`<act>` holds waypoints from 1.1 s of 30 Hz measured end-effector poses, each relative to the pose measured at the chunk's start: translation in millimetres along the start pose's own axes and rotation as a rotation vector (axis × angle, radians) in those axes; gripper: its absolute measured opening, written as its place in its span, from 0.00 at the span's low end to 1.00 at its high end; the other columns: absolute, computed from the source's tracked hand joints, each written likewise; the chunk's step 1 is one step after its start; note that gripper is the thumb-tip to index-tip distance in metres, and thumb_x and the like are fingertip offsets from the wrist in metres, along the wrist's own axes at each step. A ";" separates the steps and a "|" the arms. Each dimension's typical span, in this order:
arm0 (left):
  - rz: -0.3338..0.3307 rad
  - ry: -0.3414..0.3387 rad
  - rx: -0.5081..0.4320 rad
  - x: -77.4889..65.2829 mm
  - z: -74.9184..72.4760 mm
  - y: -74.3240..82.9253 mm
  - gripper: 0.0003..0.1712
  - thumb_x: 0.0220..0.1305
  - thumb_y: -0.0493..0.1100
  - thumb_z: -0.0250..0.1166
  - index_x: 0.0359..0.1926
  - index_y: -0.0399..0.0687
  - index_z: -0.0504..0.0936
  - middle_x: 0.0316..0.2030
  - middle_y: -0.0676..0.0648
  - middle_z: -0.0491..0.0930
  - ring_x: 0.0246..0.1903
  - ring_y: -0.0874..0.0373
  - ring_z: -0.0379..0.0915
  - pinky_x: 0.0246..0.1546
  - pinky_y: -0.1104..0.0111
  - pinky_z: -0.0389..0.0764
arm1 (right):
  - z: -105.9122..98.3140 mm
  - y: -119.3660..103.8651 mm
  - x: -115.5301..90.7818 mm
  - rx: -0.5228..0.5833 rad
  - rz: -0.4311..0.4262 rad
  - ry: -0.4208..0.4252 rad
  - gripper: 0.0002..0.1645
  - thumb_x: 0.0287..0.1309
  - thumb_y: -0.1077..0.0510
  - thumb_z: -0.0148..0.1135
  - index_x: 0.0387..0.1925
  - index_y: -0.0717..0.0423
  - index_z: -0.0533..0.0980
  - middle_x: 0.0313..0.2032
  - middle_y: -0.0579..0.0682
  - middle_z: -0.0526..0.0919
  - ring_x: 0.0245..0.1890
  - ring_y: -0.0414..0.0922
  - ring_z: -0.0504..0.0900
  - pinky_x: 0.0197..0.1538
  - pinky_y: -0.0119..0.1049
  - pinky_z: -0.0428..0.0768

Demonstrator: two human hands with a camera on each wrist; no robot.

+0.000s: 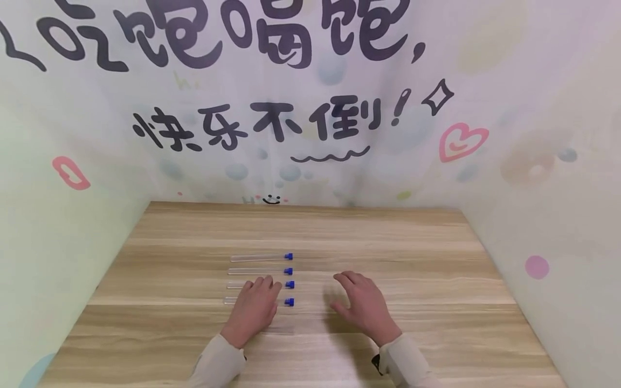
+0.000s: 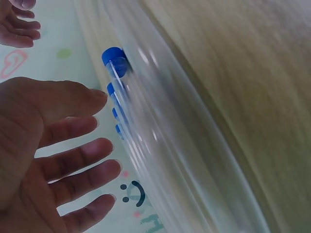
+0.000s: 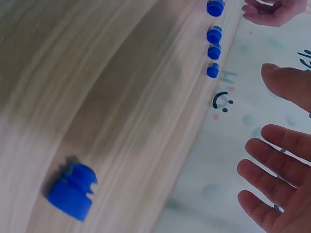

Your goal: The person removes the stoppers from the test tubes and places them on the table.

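On the table [image 1: 412, 242] lie the tubes [image 1: 257, 271]; over them your left hand [image 1: 254, 306] hangs loosely spread, right of them your right hand [image 1: 364, 302] likewise; behind them, the wall [image 1: 412, 178] reads "吃饱喝饱, 快乐不倒!"

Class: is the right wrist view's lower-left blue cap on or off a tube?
Off: that blue cap lies on the wooden tabletop with nothing attached.

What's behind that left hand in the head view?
Parts of two blue-capped tubes: their clear ends show on one side of the left hand, their caps on the other. The stretches directly behind the hand are covered and cannot be seen.
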State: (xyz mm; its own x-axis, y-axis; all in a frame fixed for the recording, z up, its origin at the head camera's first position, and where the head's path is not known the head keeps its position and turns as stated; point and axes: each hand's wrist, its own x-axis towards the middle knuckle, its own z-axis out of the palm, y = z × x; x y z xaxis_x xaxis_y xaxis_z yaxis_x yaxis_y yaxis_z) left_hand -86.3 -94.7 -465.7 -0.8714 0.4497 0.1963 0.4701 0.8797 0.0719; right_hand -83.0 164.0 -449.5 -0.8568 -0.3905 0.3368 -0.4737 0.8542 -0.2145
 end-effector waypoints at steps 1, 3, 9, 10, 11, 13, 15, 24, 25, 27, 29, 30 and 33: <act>-0.003 -0.012 -0.001 0.0 0.5 -0.3 0.15 0.52 0.42 0.69 0.41 0.43 0.78 0.33 0.47 0.76 0.34 0.53 0.73 0.36 0.60 0.74 | 1.0 -1.1 0.2 0.001 -0.003 -0.002 0.33 0.40 0.49 0.76 0.49 0.57 0.77 0.45 0.51 0.82 0.46 0.50 0.81 0.50 0.44 0.78; -0.018 -0.035 0.002 -0.1 1.2 -1.3 0.15 0.52 0.42 0.70 0.41 0.43 0.79 0.33 0.47 0.77 0.34 0.52 0.73 0.36 0.59 0.74 | 3.0 -3.3 0.9 -0.008 -0.011 -0.010 0.33 0.40 0.49 0.76 0.49 0.57 0.77 0.44 0.51 0.82 0.46 0.50 0.81 0.50 0.43 0.78; -0.062 -0.080 -0.009 -2.9 2.5 -4.9 0.14 0.49 0.40 0.71 0.39 0.43 0.79 0.32 0.45 0.77 0.34 0.51 0.73 0.38 0.56 0.73 | 9.7 -6.9 1.0 -0.012 -0.013 -0.043 0.31 0.42 0.49 0.76 0.48 0.57 0.77 0.44 0.50 0.82 0.45 0.48 0.81 0.51 0.42 0.78; -0.062 -0.081 -0.014 -3.3 2.7 -5.4 0.14 0.49 0.39 0.71 0.39 0.42 0.79 0.32 0.45 0.77 0.34 0.51 0.73 0.38 0.56 0.73 | 10.5 -7.3 0.7 -0.010 -0.011 -0.045 0.31 0.42 0.49 0.76 0.48 0.56 0.77 0.44 0.50 0.82 0.46 0.48 0.81 0.51 0.42 0.78; -0.062 -0.079 -0.017 -3.6 3.1 -6.0 0.14 0.49 0.39 0.71 0.38 0.42 0.79 0.32 0.45 0.77 0.34 0.51 0.73 0.38 0.56 0.73 | 11.6 -7.5 0.4 -0.011 -0.009 -0.047 0.31 0.42 0.49 0.76 0.48 0.56 0.77 0.44 0.49 0.82 0.46 0.48 0.81 0.51 0.42 0.78; -0.065 -0.076 -0.019 -4.2 3.6 -7.0 0.14 0.49 0.39 0.71 0.38 0.42 0.80 0.32 0.46 0.77 0.34 0.51 0.73 0.37 0.56 0.72 | 13.1 -8.2 0.1 -0.009 -0.013 -0.049 0.31 0.41 0.49 0.76 0.48 0.56 0.77 0.44 0.50 0.82 0.45 0.48 0.81 0.50 0.42 0.79; -0.070 -0.075 -0.015 -4.9 4.1 -8.0 0.14 0.49 0.39 0.71 0.38 0.42 0.80 0.31 0.46 0.77 0.33 0.51 0.73 0.37 0.56 0.72 | 14.2 -8.9 -0.1 -0.004 -0.019 -0.051 0.31 0.41 0.48 0.76 0.48 0.56 0.77 0.44 0.49 0.82 0.45 0.48 0.81 0.50 0.42 0.79; -0.084 -0.091 -0.003 -8.3 3.8 -8.8 0.12 0.48 0.37 0.71 0.37 0.42 0.81 0.30 0.46 0.76 0.32 0.52 0.73 0.33 0.59 0.70 | 17.6 -11.6 1.2 0.006 -0.039 -0.055 0.30 0.41 0.49 0.76 0.47 0.56 0.77 0.43 0.49 0.82 0.44 0.47 0.81 0.49 0.41 0.79; -0.085 -0.094 -0.002 -8.3 4.7 -9.3 0.12 0.48 0.37 0.71 0.37 0.42 0.81 0.30 0.46 0.76 0.32 0.52 0.72 0.33 0.59 0.70 | 17.9 -12.5 1.6 0.010 -0.042 -0.059 0.30 0.41 0.49 0.76 0.47 0.56 0.77 0.43 0.49 0.82 0.44 0.47 0.81 0.49 0.41 0.79; -0.086 -0.097 0.000 -8.2 6.1 -10.0 0.12 0.48 0.37 0.71 0.37 0.43 0.81 0.30 0.47 0.76 0.32 0.52 0.72 0.33 0.60 0.70 | 18.6 -14.4 2.4 0.018 -0.048 -0.065 0.30 0.42 0.49 0.76 0.47 0.56 0.77 0.43 0.49 0.82 0.44 0.47 0.81 0.49 0.41 0.79; -0.088 -0.100 -0.003 -7.5 7.1 -10.3 0.12 0.49 0.36 0.71 0.37 0.43 0.81 0.30 0.47 0.77 0.32 0.52 0.72 0.33 0.60 0.70 | 19.6 -15.7 3.4 0.023 -0.054 -0.068 0.30 0.42 0.49 0.75 0.47 0.56 0.77 0.43 0.49 0.82 0.44 0.46 0.81 0.49 0.40 0.79; -0.089 -0.098 -0.003 -7.1 7.4 -10.4 0.11 0.49 0.36 0.70 0.36 0.43 0.81 0.30 0.47 0.77 0.31 0.53 0.73 0.33 0.60 0.70 | 19.8 -16.4 4.0 0.025 -0.056 -0.069 0.30 0.42 0.49 0.75 0.47 0.56 0.77 0.43 0.49 0.82 0.44 0.46 0.81 0.49 0.40 0.79; -0.087 -0.093 0.001 -6.3 8.5 -10.3 0.09 0.51 0.34 0.69 0.35 0.43 0.82 0.29 0.47 0.78 0.31 0.53 0.73 0.32 0.61 0.70 | 21.2 -17.4 5.3 0.030 -0.063 -0.074 0.30 0.43 0.48 0.75 0.48 0.56 0.77 0.43 0.49 0.82 0.44 0.46 0.81 0.48 0.40 0.80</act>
State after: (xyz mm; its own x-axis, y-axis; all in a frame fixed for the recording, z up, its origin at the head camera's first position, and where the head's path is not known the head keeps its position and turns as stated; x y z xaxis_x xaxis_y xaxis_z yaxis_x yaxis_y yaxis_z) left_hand -86.8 -105.3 -476.0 -0.9182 0.3840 0.0975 0.3921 0.9161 0.0842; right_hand -83.6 139.7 -463.4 -0.8371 -0.4689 0.2818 -0.5324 0.8168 -0.2222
